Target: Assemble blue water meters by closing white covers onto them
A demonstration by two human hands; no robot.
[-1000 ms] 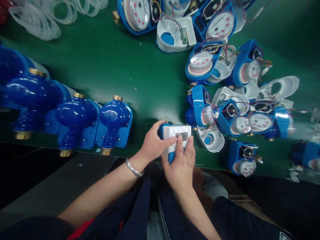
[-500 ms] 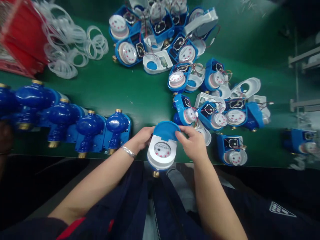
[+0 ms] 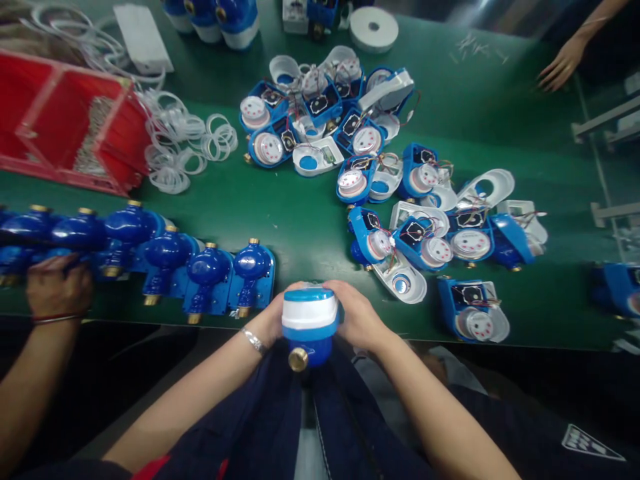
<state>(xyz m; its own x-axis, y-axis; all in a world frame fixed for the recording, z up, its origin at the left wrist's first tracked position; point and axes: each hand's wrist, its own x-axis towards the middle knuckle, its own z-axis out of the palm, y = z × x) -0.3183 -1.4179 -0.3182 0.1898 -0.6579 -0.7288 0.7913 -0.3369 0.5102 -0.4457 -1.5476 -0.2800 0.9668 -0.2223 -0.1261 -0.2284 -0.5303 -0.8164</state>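
Note:
Between my two hands is a water meter [image 3: 310,317] with a white band, a light blue lid and a brass end facing me, held at the near table edge. My left hand [image 3: 280,310] wraps its left side, the fingers partly hidden behind it. My right hand [image 3: 356,316] grips the right side and upper edge. The lid is down over the dial. On the left, blue meters [image 3: 253,260] lie in a row with brass ends up. Open meters [image 3: 380,243] with dials and wires showing sit at the right.
A red divided bin [image 3: 65,127] with small screws and clear rings [image 3: 175,133] lie at the left. A white roll [image 3: 374,29] stands at the back. Another person's hand [image 3: 57,287] touches the left row; a further hand [image 3: 563,65] rests at the far right.
The lid, raised before, is now down over the dial, and the meter has tilted so its brass end faces me. The view has shifted, showing more of the back. Another person's hand has come to the left row.

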